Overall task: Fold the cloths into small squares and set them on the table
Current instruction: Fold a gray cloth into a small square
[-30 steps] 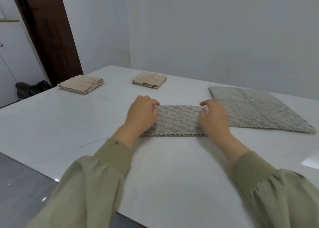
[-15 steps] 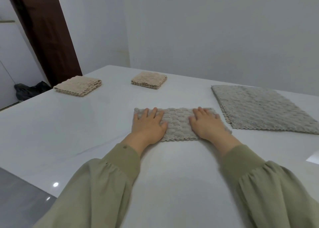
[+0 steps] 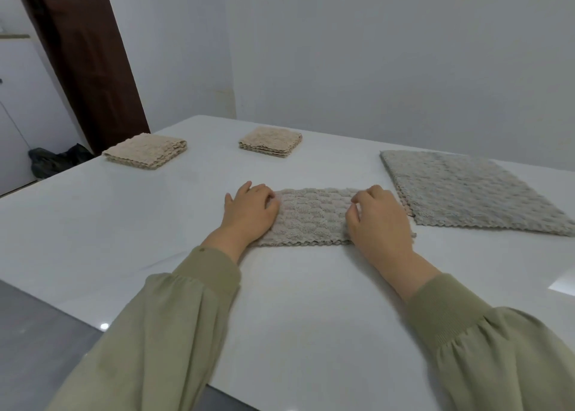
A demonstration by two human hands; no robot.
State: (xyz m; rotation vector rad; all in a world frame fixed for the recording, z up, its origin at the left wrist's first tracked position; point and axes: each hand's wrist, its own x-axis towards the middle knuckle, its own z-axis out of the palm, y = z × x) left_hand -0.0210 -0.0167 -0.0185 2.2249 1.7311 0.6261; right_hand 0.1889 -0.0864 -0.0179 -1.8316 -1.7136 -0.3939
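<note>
Head camera looks down on the half-folded grey cloth (image 3: 311, 216), a long strip lying flat mid-way across the white tabletop (image 3: 155, 224). The left hand (image 3: 250, 214) sits on its 9 o'clock end, fingers curled onto the pile. The right hand (image 3: 378, 224) covers the 3 o'clock end, thumb and fingertips pinching near the far edge. The hands are apart, one per end.

At 2 o'clock an unfolded grey cloth (image 3: 473, 193) lies flat, just beside the strip. Well apart, the left beige square (image 3: 146, 151) sits at 10 o'clock and the middle beige square (image 3: 270, 141) at 11, both folded.

The strip looks soft, light and floppy with a thick textured pile, so it should bend easily yet want to spring open. Best hold, I'd say: pinch both corners of one short end, carry them over to the other, then press the crease flat.
</note>
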